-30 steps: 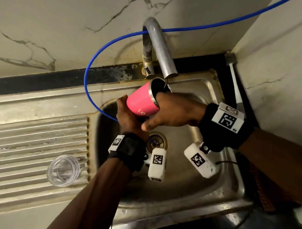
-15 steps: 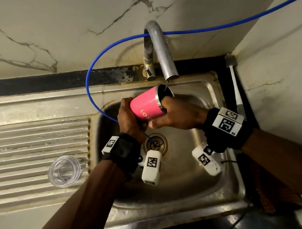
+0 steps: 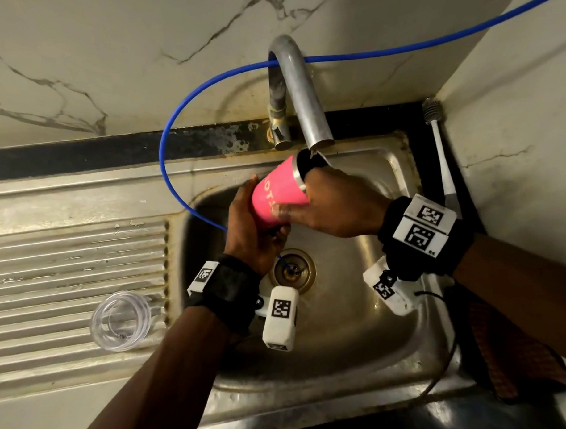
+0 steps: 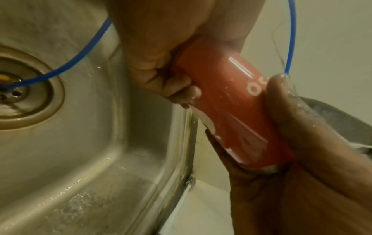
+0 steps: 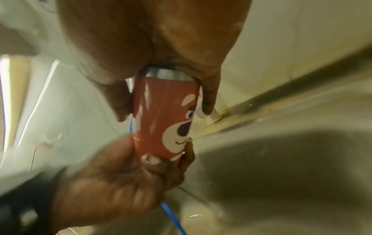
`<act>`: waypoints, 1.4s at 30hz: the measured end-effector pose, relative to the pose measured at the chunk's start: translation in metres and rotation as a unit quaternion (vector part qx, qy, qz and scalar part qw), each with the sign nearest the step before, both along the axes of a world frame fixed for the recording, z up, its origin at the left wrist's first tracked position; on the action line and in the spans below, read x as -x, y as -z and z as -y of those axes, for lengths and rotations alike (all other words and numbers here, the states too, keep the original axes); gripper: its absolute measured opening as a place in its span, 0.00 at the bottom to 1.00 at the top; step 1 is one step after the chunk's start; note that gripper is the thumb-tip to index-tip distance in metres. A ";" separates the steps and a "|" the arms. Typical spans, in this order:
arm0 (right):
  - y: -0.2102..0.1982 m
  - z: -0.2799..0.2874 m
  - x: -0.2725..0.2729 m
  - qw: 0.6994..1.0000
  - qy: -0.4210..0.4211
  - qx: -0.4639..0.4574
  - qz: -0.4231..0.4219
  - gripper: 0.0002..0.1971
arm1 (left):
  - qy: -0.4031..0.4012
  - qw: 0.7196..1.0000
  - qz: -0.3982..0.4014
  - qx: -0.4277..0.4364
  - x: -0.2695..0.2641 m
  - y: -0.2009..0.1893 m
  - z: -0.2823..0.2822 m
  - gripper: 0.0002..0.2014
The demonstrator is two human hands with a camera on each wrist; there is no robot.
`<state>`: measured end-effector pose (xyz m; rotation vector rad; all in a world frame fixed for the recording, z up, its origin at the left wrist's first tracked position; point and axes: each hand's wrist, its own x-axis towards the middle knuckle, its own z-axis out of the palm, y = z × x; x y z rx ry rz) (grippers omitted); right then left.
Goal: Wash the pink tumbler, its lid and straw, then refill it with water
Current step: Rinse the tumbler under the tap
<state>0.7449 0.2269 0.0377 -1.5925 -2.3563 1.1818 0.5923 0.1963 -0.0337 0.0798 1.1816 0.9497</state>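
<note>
The pink tumbler is held tilted over the sink, its steel-rimmed mouth just under the tap spout. My left hand grips its base from below. My right hand has fingers inside the mouth and the thumb pressed on the outer wall. The left wrist view shows the tumbler wet between both hands. In the right wrist view the tumbler shows a cartoon bear print. The clear lid lies on the ribbed drainboard at the left. No straw is visible.
A blue hose loops from the wall over the tap and down into the drain. The steel sink lies below both hands. A white brush leans in the back right corner against the wall.
The tumbler has been turned between my hands, so its lettering now faces left. My right thumb has shifted up its wall. Both hands stay under the spout.
</note>
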 end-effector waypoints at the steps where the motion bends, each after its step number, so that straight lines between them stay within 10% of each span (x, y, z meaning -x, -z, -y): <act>1: 0.000 0.000 -0.003 0.997 -0.046 -0.027 0.062 0.32 | 0.004 1.000 -0.009 0.004 0.001 0.000 -0.002 0.23; 5: 0.002 -0.007 -0.020 0.942 -0.229 -0.144 0.198 0.38 | 0.078 0.994 -0.026 0.065 0.009 -0.003 -0.006 0.22; 9: -0.005 -0.006 -0.013 0.957 -0.194 -0.091 0.194 0.34 | 0.054 0.995 -0.014 0.083 0.005 0.005 -0.007 0.23; 12: -0.010 0.002 -0.005 0.994 -0.077 0.072 0.035 0.13 | -0.019 0.999 0.003 0.034 -0.007 0.006 -0.004 0.22; 15: -0.006 0.007 -0.007 0.982 -0.012 0.150 -0.117 0.17 | -0.050 0.998 0.032 0.026 -0.012 0.004 0.000 0.20; 22: 0.017 0.000 -0.025 0.962 -0.154 -0.085 0.208 0.42 | 0.015 0.999 -0.024 0.042 -0.001 0.007 -0.002 0.20; 28: 0.027 0.009 -0.047 0.992 0.064 -0.020 -0.104 0.18 | -0.018 0.982 -0.184 -0.042 0.019 0.008 -0.015 0.17; 38: 0.035 0.029 -0.045 0.986 0.113 -0.099 0.073 0.49 | 0.048 0.936 -0.299 -0.180 0.009 -0.018 -0.023 0.23; 42: 0.041 0.034 -0.031 0.991 0.117 -0.060 0.003 0.50 | 0.134 0.886 -0.370 -0.245 -0.001 -0.035 -0.024 0.33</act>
